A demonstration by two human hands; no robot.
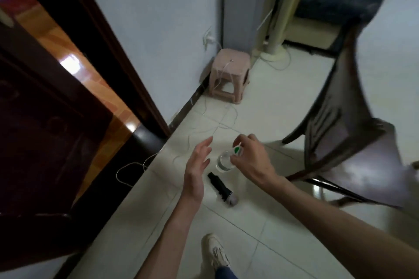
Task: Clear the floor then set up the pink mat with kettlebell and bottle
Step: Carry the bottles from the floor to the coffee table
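Right hand [251, 161] grips the bottle [224, 161] by its cap (lifting it clear, probably); left hand [197, 165] spread, empty.

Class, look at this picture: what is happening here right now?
A person stands on a tiled floor. Their right hand grips a clear water bottle near its green-labelled top, held above the floor. The left hand is open beside it, holding nothing. A folded black umbrella lies on the tiles just below. No pink mat or kettlebell is visible.
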